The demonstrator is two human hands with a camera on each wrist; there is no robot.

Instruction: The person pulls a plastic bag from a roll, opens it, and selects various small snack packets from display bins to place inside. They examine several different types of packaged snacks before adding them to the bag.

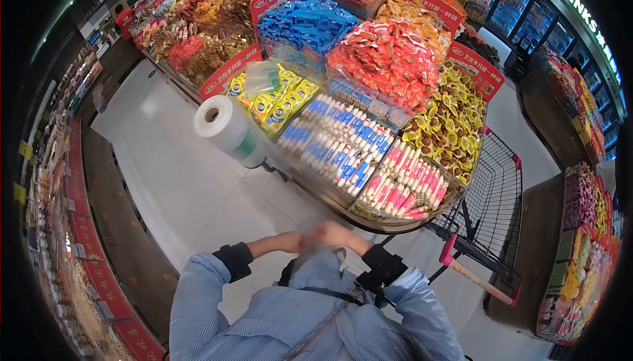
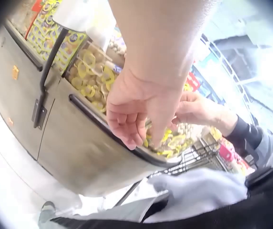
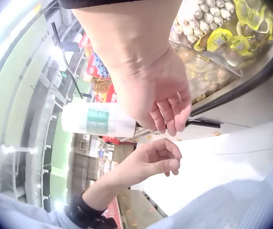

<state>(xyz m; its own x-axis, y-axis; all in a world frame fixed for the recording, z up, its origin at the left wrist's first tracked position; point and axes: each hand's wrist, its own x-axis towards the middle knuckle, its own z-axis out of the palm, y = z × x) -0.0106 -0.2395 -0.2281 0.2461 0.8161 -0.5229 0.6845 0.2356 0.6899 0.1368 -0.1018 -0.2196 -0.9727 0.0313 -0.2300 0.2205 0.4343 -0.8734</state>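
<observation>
Blue shirt point(image 1: 264, 318), snack display point(image 2: 84, 148), apparently tiled floor point(image 1: 191, 176)

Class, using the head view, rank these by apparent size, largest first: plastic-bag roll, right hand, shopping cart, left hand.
1. Shopping cart
2. Plastic-bag roll
3. Left hand and right hand: blurred and too alike to rank

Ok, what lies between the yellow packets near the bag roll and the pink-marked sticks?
In the head view, blue-marked sticks fill the stretch between the yellow packets and the pink-marked sticks.
</observation>
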